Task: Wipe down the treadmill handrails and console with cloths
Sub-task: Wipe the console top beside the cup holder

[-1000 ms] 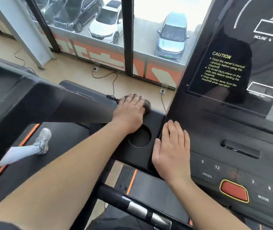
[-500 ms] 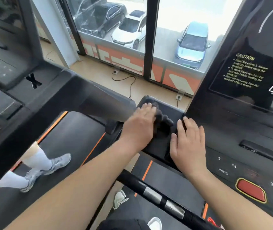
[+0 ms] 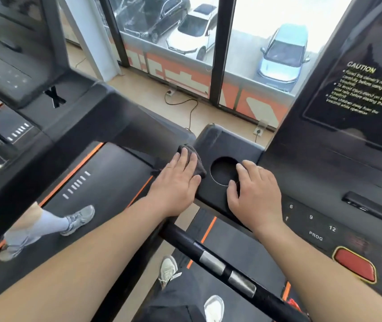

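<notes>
Head view: the left hand (image 3: 176, 182) lies flat with its fingers straight, pressing a crumpled dark grey cloth (image 3: 188, 149) onto the left edge of the black plastic treadmill console tray (image 3: 229, 140). The right hand (image 3: 255, 196) rests on the tray beside the round cup hole (image 3: 220, 173), its fingers loosely bent and gripping nothing.

Seemingly a gym: adjacent treadmills (image 3: 106, 182)
</notes>
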Motion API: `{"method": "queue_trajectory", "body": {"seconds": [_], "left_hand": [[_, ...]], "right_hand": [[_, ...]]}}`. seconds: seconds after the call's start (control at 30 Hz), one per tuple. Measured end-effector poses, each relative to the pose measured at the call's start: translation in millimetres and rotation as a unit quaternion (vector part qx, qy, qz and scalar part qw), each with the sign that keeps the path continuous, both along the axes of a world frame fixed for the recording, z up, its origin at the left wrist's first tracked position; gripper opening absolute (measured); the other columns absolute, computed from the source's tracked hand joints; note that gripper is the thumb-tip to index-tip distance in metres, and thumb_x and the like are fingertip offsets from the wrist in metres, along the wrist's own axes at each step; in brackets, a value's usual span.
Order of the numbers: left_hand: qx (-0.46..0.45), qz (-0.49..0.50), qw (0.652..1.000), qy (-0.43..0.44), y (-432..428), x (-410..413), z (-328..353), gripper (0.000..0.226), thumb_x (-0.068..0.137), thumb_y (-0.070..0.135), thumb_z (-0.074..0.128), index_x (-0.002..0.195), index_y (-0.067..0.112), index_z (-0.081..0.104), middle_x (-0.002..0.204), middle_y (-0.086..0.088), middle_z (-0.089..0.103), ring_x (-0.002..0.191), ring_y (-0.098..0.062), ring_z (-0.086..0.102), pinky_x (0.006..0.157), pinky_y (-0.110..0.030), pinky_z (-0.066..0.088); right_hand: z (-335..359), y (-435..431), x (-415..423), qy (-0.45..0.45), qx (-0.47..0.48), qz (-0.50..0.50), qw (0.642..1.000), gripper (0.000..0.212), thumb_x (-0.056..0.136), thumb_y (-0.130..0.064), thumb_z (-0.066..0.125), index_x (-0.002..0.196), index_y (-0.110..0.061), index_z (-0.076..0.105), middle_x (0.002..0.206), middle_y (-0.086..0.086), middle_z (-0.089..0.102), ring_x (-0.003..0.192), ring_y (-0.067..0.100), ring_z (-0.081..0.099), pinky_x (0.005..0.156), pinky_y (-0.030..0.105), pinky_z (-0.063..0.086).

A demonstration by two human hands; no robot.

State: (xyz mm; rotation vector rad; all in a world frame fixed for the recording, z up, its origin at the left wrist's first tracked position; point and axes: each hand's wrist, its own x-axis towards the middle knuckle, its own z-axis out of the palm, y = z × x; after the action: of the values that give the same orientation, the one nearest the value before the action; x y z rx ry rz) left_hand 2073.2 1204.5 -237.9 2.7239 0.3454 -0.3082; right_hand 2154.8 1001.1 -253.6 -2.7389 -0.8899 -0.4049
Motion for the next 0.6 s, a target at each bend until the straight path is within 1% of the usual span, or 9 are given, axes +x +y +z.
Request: {"method": "queue_trajectory", "body": {"seconds": [0.1, 0.17, 0.23, 0.27, 0.3, 0.33, 0.4, 0.47, 0.6], "left_hand": [[-0.045, 0.026, 0.999, 0.009, 11.5, 33.2, 2.4, 0.063, 0.110, 0.043, 0.023, 0.164, 0.025, -0.005, 0.172, 0.000, -0.011, 0.158, -0.016, -0.004, 0.128, -0.039, 0.007], [-0.040, 0.039, 0.998, -0.001, 8.9, 39.9, -1.1, 0.062, 0.110, 0.042, 0.021, 0.164, 0.025, -0.005, 0.172, 0.003, -0.009, 0.157, -0.016, -0.003, 0.128, -0.042, 0.011], [0.061, -0.008, 0.998, -0.016, -2.7, 26.0, -8.2, 0.062, 0.108, 0.042, 0.009, 0.163, 0.017, -0.005, 0.170, -0.001, -0.009, 0.157, -0.024, -0.006, 0.128, -0.044, 0.008], [0.113, -0.035, 0.993, -0.027, -7.0, 15.2, -11.5, 0.065, 0.106, 0.044, 0.004, 0.163, 0.014, -0.002, 0.171, -0.006, -0.007, 0.157, -0.030, -0.004, 0.128, -0.046, 0.010], [0.140, -0.051, 0.989, -0.025, -9.0, 6.0, -11.9, 0.068, 0.103, 0.045, 0.003, 0.163, 0.013, 0.003, 0.171, -0.010, -0.003, 0.157, -0.034, 0.000, 0.127, -0.048, 0.013], [0.142, -0.059, 0.988, -0.018, -7.1, 2.1, -11.9, 0.069, 0.102, 0.047, 0.005, 0.163, 0.014, 0.006, 0.172, -0.011, -0.002, 0.157, -0.036, 0.001, 0.127, -0.048, 0.013], [0.104, -0.080, 0.991, -0.009, 4.2, 16.4, -10.1, 0.064, 0.106, 0.046, 0.010, 0.164, 0.020, 0.001, 0.172, -0.007, -0.009, 0.157, -0.031, -0.006, 0.128, -0.046, 0.008], [0.054, -0.077, 0.996, -0.003, 11.5, 49.1, -3.8, 0.062, 0.109, 0.045, 0.018, 0.163, 0.026, -0.005, 0.171, -0.001, -0.016, 0.157, -0.024, -0.012, 0.128, -0.043, 0.005], [-0.040, -0.042, 0.998, 0.013, 18.1, 127.3, 2.9, 0.060, 0.109, 0.043, 0.022, 0.163, 0.033, -0.004, 0.171, 0.005, -0.015, 0.158, -0.020, -0.009, 0.128, -0.047, 0.008]], "right_hand": [[-1.5, 0.7, -0.7, 0.013, 0.015, -0.010, 1.000, 0.051, 0.094, -0.033, 0.053, 0.135, -0.003, 0.058, 0.134, 0.013, 0.059, 0.126, 0.034, 0.053, 0.111, 0.045, 0.039], [-0.6, 1.0, 0.7, 0.029, 0.025, -0.018, 0.999, 0.052, 0.096, -0.033, 0.053, 0.137, -0.002, 0.056, 0.138, 0.014, 0.056, 0.135, 0.034, 0.048, 0.118, 0.045, 0.034], [0.7, 0.2, 0.9, 0.034, 0.010, -0.028, 0.999, 0.053, 0.097, -0.034, 0.051, 0.139, -0.002, 0.054, 0.142, 0.014, 0.054, 0.140, 0.033, 0.044, 0.122, 0.048, 0.027], [1.9, 1.2, 0.4, 0.035, -0.003, -0.036, 0.999, 0.055, 0.097, -0.036, 0.050, 0.140, -0.002, 0.053, 0.144, 0.014, 0.053, 0.141, 0.033, 0.042, 0.123, 0.050, 0.024], [3.7, 2.7, 0.1, 0.037, -0.018, -0.044, 0.998, 0.057, 0.097, -0.038, 0.049, 0.142, -0.003, 0.052, 0.145, 0.013, 0.053, 0.143, 0.032, 0.041, 0.123, 0.051, 0.022], [4.7, 4.0, 0.2, 0.041, -0.033, -0.050, 0.997, 0.059, 0.097, -0.040, 0.048, 0.144, -0.003, 0.050, 0.146, 0.012, 0.052, 0.144, 0.031, 0.039, 0.124, 0.052, 0.020], [4.4, 5.7, 0.7, 0.048, -0.054, -0.054, 0.996, 0.062, 0.097, -0.043, 0.045, 0.146, -0.005, 0.048, 0.147, 0.011, 0.052, 0.145, 0.031, 0.038, 0.124, 0.052, 0.018], [3.3, 5.9, 1.4, 0.045, -0.060, -0.056, 0.996, 0.063, 0.097, -0.044, 0.045, 0.146, -0.005, 0.048, 0.146, 0.011, 0.053, 0.145, 0.031, 0.038, 0.124, 0.054, 0.018], [3.2, 6.2, 0.3, 0.039, -0.067, -0.063, 0.995, 0.062, 0.097, -0.044, 0.046, 0.146, -0.005, 0.050, 0.144, 0.010, 0.055, 0.144, 0.031, 0.040, 0.124, 0.054, 0.019]]}}
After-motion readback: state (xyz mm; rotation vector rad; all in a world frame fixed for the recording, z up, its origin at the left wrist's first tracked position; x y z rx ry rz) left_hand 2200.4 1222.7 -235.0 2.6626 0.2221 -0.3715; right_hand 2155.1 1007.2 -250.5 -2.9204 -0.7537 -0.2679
